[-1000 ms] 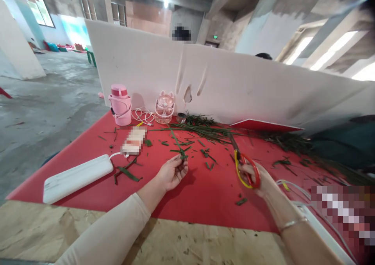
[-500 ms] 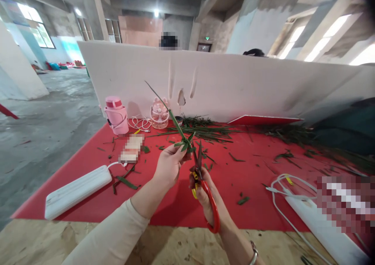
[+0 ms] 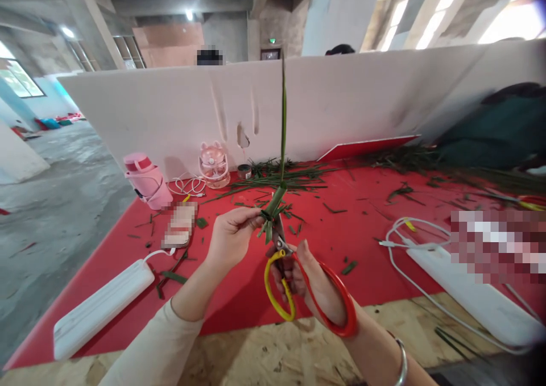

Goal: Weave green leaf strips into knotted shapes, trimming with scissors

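Observation:
My left hand (image 3: 232, 235) pinches a folded green leaf piece (image 3: 276, 201) over the middle of the red table covering. One long narrow blade of the leaf points straight up from it, and short cut ends stick out below. My right hand (image 3: 315, 278) is closed around a pair of scissors (image 3: 279, 244) with one yellow and one red handle. Their handles are spread apart, and the blades lie against the leaf piece's lower right side, partly hidden by it. Leaf scraps (image 3: 335, 208) are scattered on the red covering (image 3: 239, 295) around both hands.
A pink bottle (image 3: 147, 181), a clear pink jug (image 3: 214, 164) and a small tin (image 3: 244, 171) stand before the white board (image 3: 170, 113). Long leaf strips (image 3: 294, 178) lie behind my hands. White power strips (image 3: 104, 306) with cables flank both sides; a phone (image 3: 181, 224) lies left.
The leaf piece has turned so its long blade now points upward instead of up-left. The scissors' handles have spread wider and the blades have come up against the leaf. The view has shifted right.

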Motion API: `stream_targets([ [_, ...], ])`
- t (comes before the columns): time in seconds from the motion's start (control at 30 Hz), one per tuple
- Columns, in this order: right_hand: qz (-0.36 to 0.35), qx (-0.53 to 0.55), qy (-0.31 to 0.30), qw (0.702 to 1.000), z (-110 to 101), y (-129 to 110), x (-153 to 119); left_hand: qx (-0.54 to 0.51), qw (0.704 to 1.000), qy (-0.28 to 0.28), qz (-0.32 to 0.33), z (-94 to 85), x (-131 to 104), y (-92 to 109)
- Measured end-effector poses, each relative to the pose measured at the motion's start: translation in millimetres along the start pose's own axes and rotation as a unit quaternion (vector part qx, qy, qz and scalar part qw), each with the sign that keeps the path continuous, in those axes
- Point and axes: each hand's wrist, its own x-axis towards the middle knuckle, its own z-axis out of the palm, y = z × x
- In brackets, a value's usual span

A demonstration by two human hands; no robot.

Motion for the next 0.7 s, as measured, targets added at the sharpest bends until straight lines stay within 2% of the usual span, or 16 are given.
stream_targets([
  [0.1, -0.026, -0.038, 0.040, 0.998, 0.0, 3.0, -0.5, 0.038, 0.999, -0.011, 0.013, -1.4, -0.2, 1.0],
  [0.17, -0.041, -0.059, 0.062, 0.995, -0.1, 5.1, -1.1, 0.010, 1.000, 0.010, -0.014, -2.4, 1.2, 0.5],
  [0.23, -0.054, -0.090, 0.072, 0.992, -3.7, 4.1, -0.9, -0.088, 0.992, 0.056, -0.076, -3.8, 2.8, -1.2],
  [0.27, -0.064, -0.121, 0.079, 0.987, -8.1, 1.8, 0.1, -0.154, 0.978, 0.080, -0.120, -4.5, 3.0, -2.6],
  [0.33, -0.087, -0.227, 0.110, 0.964, -23.9, -5.8, 4.9, -0.278, 0.929, 0.109, -0.219, -5.3, 1.1, -6.9],
  [0.4, -0.077, -0.391, 0.154, 0.904, -48.3, -15.7, 13.6, -0.350, 0.876, 0.110, -0.312, -4.2, -4.4, -14.0],
  [0.47, -0.044, -0.567, 0.238, 0.787, -77.0, -24.8, 24.5, -0.376, 0.843, 0.100, -0.370, -1.0, -12.4, -23.8],
  [0.5, -0.016, -0.630, 0.282, 0.723, -90.8, -28.5, 29.7, -0.381, 0.836, 0.097, -0.383, 1.3, -16.7, -29.3],
  [0.53, 0.014, -0.677, 0.298, 0.673, -103.1, -31.5, 34.3, -0.385, 0.833, 0.091, -0.386, 3.7, -20.7, -34.7],
  [0.57, 0.040, -0.711, 0.295, 0.637, -112.9, -34.1, 37.8, -0.387, 0.834, 0.085, -0.383, 6.1, -24.3, -39.8],
  [0.6, 0.065, -0.737, 0.276, 0.613, -119.4, -36.7, 40.1, -0.388, 0.837, 0.076, -0.377, 8.2, -27.4, -44.2],
  [0.67, 0.086, -0.773, 0.243, 0.580, -120.9, -42.9, 40.8, -0.391, 0.842, 0.051, -0.367, 11.0, -32.1, -51.0],
  [0.7, 0.070, -0.787, 0.237, 0.565, -115.7, -46.7, 39.4, -0.393, 0.843, 0.036, -0.365, 11.5, -33.8, -53.3],
])
